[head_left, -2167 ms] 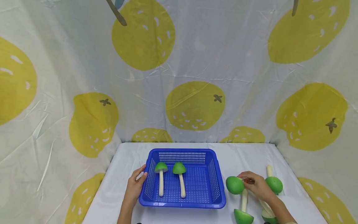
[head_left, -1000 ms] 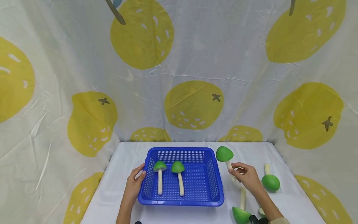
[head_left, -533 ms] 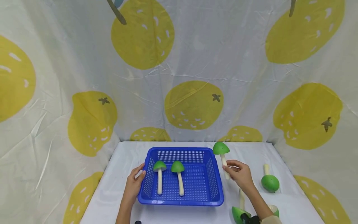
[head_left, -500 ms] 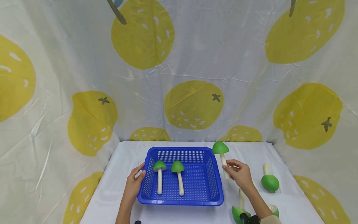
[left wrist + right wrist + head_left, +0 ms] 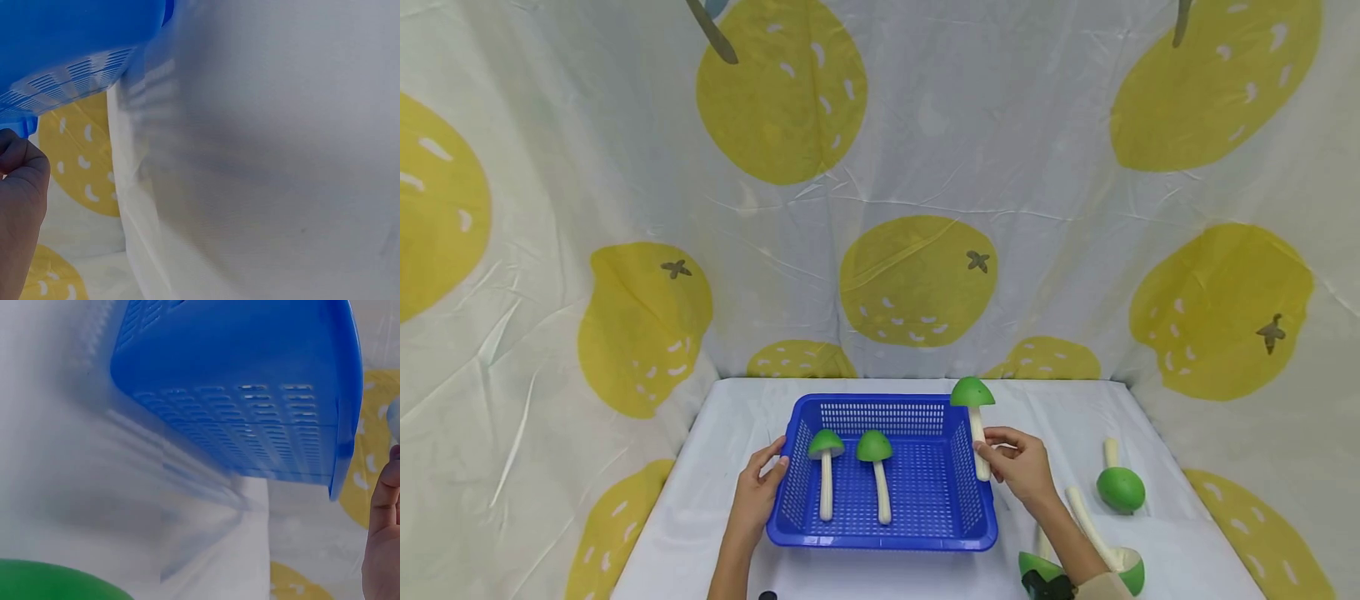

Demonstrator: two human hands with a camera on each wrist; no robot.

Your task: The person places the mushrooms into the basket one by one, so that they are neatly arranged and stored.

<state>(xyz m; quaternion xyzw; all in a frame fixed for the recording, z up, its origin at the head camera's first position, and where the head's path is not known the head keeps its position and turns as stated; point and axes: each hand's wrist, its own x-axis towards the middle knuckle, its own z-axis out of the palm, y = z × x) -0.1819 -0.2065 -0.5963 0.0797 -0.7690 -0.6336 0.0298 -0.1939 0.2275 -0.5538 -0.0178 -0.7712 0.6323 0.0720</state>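
Note:
A green-capped toy mushroom [image 5: 972, 392] with a pale stem is pinched by the stem in my right hand [image 5: 1021, 468], cap up, over the right rim of the blue plastic basket [image 5: 921, 492]. My left hand [image 5: 756, 498] grips the basket's left rim between thumb and fingers; the left wrist view shows that hand [image 5: 22, 209] below the basket's edge [image 5: 75, 37]. Inside the basket lie a mushroom [image 5: 826, 446] at the left and another mushroom [image 5: 875, 447] beside it, stems toward me. In the right wrist view my hand [image 5: 382, 544] is at the far right edge.
Right of the basket, a mushroom [image 5: 1121, 490] lies on the white cloth. Nearer to me are another mushroom [image 5: 1132, 573] and one more [image 5: 1033, 563], partly hidden by the right arm. Lemon-print curtains [image 5: 921, 279] enclose the table on three sides.
My right hand has picked up the mushroom from the right, turned it cap up and carried it left to the basket's rim. My left hand stays on the basket.

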